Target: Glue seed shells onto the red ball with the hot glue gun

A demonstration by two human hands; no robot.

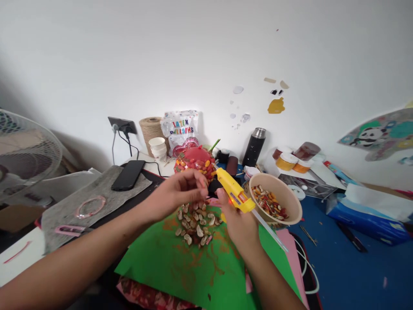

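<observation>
My right hand (240, 224) is wrapped round a yellow hot glue gun (234, 187), its nozzle pointing up and left and a clear glue stick (269, 230) sticking out of the back. Opposite it, my left hand (182, 189) is closed in a pinch; what its fingertips hold is too small and hidden to name. Just beyond both hands sits a red balloon (195, 156) ringed with red, orange and yellow painted peanut shells. Below my hands, a pile of plain peanut shell halves (195, 226) lies on a brown-smeared green sheet (155, 262).
A beige bowl (295, 211) of painted shells stands at the right, near paint jars (287, 161) and a black flask (254, 146). Behind are paper cups (158, 148), twine (150, 129) and a balloon bag (180, 125). A phone (128, 175) and a fan (29, 155) are left.
</observation>
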